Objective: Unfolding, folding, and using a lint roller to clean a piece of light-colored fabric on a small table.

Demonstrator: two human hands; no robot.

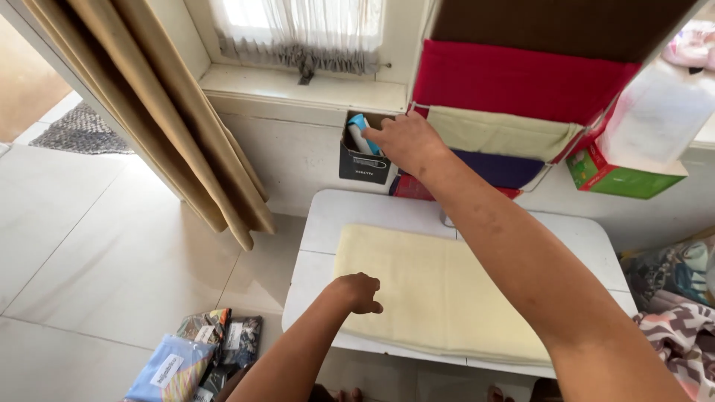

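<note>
The right hand (406, 141) reached up to a small black box (363, 160) fixed on the white wall below the window sill, its fingers closed round the top of a blue-and-white cylindrical tool (361, 134) that stood upright in the box. The tool looked light and rigid, with a smooth plastic surface that could slip, so a grip round its upper end, where it cleared the box rim, seemed the natural hold. The left hand (359, 291) lay loosely curled, knuckles up, on the near left corner of a pale yellow folded cloth (439, 298); it grasped nothing and only pressed lightly on the fabric. That cloth looked soft, limp and light, spread flat over most of a low white folding table (328, 216). Just beside the box stood a stack of folded fabrics in red, cream and dark blue (514, 112), touching the reaching hand's side and crowding the space there. A green and red cardboard box (607, 177) sat further right. A beige curtain (164, 119) hung to the left, well apart, and packets of patterned cloth in clear wrappers (201, 350) lay on the tiled floor.
</note>
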